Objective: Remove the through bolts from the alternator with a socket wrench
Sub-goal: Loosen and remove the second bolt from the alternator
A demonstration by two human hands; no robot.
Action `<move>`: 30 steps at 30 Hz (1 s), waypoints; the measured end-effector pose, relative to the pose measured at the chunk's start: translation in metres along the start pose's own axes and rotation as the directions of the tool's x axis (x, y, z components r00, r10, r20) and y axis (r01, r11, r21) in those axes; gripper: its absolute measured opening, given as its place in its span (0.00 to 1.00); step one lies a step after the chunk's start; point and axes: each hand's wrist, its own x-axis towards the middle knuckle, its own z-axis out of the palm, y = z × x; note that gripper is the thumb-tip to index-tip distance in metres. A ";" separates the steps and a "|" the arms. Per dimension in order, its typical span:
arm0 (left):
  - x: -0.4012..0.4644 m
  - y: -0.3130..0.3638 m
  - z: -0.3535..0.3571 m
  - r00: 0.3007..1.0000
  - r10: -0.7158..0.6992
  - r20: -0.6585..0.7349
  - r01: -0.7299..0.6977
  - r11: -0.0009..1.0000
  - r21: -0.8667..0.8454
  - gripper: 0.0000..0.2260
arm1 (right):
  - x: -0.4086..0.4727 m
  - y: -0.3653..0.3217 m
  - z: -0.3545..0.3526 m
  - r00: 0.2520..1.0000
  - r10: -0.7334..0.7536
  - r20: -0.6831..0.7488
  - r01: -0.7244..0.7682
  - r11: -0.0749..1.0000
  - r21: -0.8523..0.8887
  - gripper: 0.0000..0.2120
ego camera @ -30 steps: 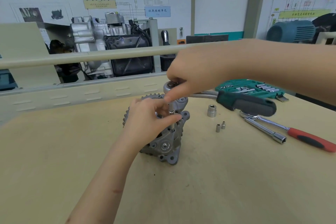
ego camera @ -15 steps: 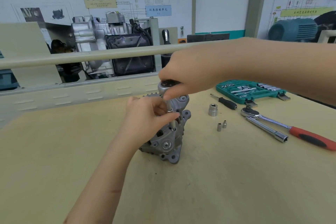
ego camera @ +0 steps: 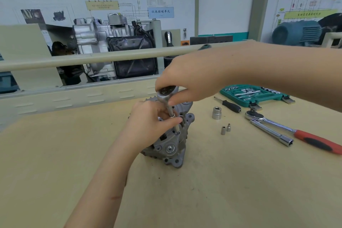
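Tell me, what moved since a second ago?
The green-black handle of the silver socket wrench swung from pointing right to pointing away, turned by the right hand. The left hand still pinches its extension over the grey metal alternator. The loose sockets stayed put.

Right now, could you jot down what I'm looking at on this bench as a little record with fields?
Job: removing through bolts from the alternator
Left hand: pinches the extension shaft and steadies the alternator
Right hand: grips the socket wrench at its head
Wrench position: upright over the alternator, extension running down to it
Spare tools: large socket, two small sockets, red-handled ratchet, black screwdriver
Kit: green socket case, open
Surface: workbench
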 end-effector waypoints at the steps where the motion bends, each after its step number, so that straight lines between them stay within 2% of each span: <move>1: 0.000 0.001 0.001 0.999 0.012 -0.030 -0.011 0.999 0.044 0.10 | 0.000 0.000 0.001 1.000 0.010 -0.025 -0.010 1.000 0.008 0.20; 3: 0.001 0.002 0.003 0.996 0.042 -0.079 -0.031 0.991 0.133 0.14 | -0.003 0.000 0.004 0.996 0.048 -0.070 -0.047 0.999 0.022 0.19; 5: 0.001 0.001 0.003 0.995 0.053 -0.082 -0.040 0.989 0.143 0.15 | -0.005 -0.002 0.006 0.995 0.043 -0.092 -0.040 0.998 0.038 0.19; 10: 0.001 -0.002 -0.003 0.998 0.015 0.056 -0.016 1.000 0.027 0.10 | -0.003 -0.005 0.000 0.999 0.029 -0.026 -0.028 0.999 0.028 0.19; 13: 0.000 -0.004 -0.003 0.996 -0.005 0.086 0.008 0.999 -0.042 0.08 | 0.000 -0.007 -0.002 0.999 0.037 -0.013 -0.037 0.999 -0.011 0.18; 16: 0.001 -0.005 -0.002 0.998 -0.017 0.063 0.018 1.000 -0.012 0.08 | -0.001 -0.008 -0.002 0.999 0.041 -0.013 -0.041 0.999 -0.014 0.18; 22: 0.003 -0.002 0.004 0.999 -0.027 -0.022 0.028 0.999 0.028 0.14 | -0.009 -0.009 -0.004 0.993 0.084 -0.082 -0.084 0.996 0.002 0.17; 30: 0.000 -0.006 -0.001 0.989 -0.025 0.144 0.047 0.987 -0.152 0.04 | -0.006 -0.011 -0.005 0.997 0.069 -0.034 -0.069 0.998 0.003 0.17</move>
